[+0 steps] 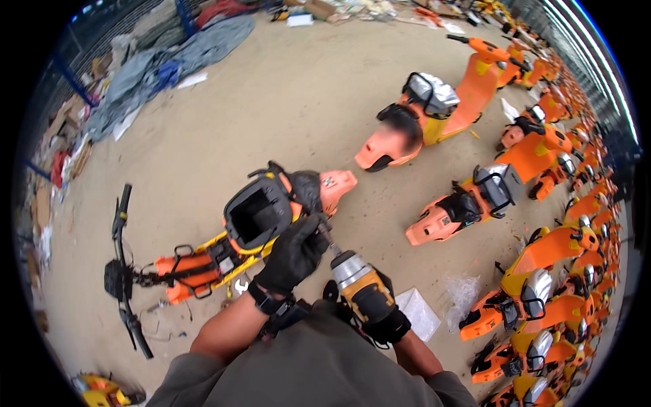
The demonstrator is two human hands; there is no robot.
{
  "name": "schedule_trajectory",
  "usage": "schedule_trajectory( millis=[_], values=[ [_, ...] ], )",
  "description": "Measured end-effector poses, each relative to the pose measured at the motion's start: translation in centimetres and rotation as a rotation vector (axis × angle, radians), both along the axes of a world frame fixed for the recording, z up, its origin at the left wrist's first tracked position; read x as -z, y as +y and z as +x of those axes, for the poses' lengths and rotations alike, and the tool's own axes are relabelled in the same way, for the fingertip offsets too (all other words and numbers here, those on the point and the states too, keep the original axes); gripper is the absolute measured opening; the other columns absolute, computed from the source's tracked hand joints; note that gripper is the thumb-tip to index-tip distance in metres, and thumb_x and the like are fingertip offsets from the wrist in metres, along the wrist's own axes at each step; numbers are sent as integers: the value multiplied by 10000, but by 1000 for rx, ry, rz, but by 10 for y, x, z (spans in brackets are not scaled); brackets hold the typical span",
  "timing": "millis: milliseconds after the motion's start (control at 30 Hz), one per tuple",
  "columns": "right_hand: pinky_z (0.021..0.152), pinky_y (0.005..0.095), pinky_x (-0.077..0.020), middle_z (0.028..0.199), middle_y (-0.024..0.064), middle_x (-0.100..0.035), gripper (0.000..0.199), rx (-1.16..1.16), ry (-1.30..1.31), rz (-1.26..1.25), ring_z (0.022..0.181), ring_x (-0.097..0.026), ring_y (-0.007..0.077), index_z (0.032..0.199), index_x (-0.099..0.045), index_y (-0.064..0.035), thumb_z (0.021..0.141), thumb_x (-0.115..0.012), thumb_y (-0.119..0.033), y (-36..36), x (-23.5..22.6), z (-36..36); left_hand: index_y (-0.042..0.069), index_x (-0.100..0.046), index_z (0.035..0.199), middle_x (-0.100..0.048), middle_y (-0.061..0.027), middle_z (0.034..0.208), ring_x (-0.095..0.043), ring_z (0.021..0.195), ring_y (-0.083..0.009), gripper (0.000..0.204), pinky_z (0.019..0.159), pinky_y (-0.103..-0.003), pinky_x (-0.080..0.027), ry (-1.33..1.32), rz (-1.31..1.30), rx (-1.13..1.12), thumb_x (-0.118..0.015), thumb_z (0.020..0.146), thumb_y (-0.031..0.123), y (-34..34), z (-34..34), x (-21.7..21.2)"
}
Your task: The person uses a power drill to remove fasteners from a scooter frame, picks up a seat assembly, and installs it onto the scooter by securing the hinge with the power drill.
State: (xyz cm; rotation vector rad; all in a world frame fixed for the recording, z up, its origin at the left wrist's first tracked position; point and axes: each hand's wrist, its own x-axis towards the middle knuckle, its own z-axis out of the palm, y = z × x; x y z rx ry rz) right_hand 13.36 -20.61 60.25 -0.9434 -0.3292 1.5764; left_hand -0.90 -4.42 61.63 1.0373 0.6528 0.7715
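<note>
My right hand (389, 321), in a black glove, grips a yellow and black cordless drill (365, 288) with a silver chuck. Its long bit points up and left toward my left hand (293, 254). That hand is also gloved in black, its fingers pinched together at the bit's tip; whatever they hold is too small to make out. Just beyond my left hand stands an orange and yellow scooter (193, 264), its seat area open on a black storage bucket (258, 216). Bare cables show near its handlebar (121, 278). The orange rear fender (337, 190) lies just past my fingers.
Several orange scooters, one nearby (468, 203), stand in rows along the right, some with silver-wrapped seats. A wrench (241, 285) lies on the floor beside the open scooter. White sheet (417, 313) and clear plastic (463, 298) lie at my right. Grey tarps (146, 85) and scrap line the far left.
</note>
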Motion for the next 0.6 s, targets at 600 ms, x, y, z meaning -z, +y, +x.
schedule_trajectory(
  millis=[600],
  values=[
    [797, 293, -548, 1054, 87, -678, 294, -275, -993, 323, 941, -668, 164, 1193, -571, -3, 899, -581, -10, 23, -7, -17, 2, -597, 1217, -649, -34, 1013, -637, 939, -119, 271, 877, -296, -553, -525, -413, 42, -531, 1011, 166, 8, -51, 22]
  ],
)
